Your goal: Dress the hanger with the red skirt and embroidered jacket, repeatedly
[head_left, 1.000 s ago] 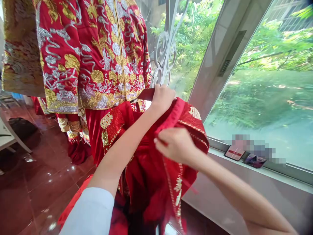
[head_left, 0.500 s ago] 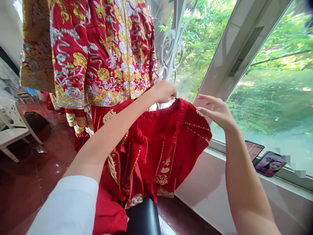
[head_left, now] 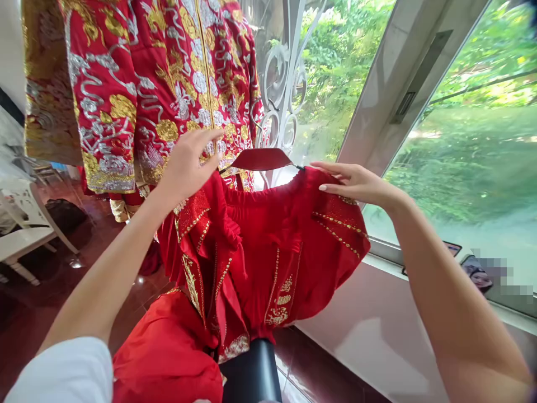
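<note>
The red skirt hangs from the dark red hanger, in the middle, in front of the shiny red and gold jacket. Its stretchy top is pulled wide between the hanger's two ends.

The left hand is by the near left end of the hanger. Its fingers are spread and its thumb is well apart from them. It does not grab anything. Half a second ago it was over at the right end with its fingers closed there. Now it has gone left, and the middle of the hanger shows.

The right hand is at the skirt's right top corner, close to the hanger's right end. Its fingers are long and loose, and there is a gap above the thumb. I cannot tell if the fingertips touch the cloth. Before, this hand was up in the air a bit more to the right, and before that it pinched the skirt's top.

More red cloth lies low on the left, next to a black thing under the skirt. A white curly metal stand is behind the hanger. On the right is the window, and the phones on its sill are now partly behind the right arm. A white chair is far on the left.
</note>
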Action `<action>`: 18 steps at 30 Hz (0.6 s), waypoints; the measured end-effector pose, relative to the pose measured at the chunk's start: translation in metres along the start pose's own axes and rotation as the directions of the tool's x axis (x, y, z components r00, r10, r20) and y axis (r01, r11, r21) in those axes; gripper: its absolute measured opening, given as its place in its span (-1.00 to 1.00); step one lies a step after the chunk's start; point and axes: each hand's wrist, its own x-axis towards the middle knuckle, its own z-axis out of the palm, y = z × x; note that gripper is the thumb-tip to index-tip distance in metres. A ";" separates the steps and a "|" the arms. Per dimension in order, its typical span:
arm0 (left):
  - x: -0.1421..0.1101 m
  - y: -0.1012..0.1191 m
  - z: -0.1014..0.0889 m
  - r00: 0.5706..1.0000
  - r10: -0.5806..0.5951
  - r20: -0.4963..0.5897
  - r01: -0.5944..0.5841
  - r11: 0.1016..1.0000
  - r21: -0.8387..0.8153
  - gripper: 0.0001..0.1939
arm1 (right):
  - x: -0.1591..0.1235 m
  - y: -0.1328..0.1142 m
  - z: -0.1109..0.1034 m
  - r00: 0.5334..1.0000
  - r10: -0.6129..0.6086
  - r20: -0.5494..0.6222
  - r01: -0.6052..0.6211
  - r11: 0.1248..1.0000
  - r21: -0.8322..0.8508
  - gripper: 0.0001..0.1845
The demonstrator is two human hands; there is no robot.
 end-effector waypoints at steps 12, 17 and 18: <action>-0.025 -0.053 0.013 0.959 -0.144 0.243 0.216 0.928 -0.303 -0.62 | 0.024 -0.012 0.008 0.996 -0.028 -0.087 0.036 0.996 0.085 -0.54; -0.020 -0.051 0.013 0.978 -0.161 0.135 0.200 0.912 -0.358 -0.53 | 0.017 -0.016 0.016 0.995 0.009 -0.102 0.002 0.994 0.105 -0.56; -0.018 -0.049 0.015 0.978 -0.172 0.115 0.203 0.908 -0.366 -0.54 | 0.017 -0.014 0.020 0.986 0.026 -0.164 -0.007 0.993 0.117 -0.54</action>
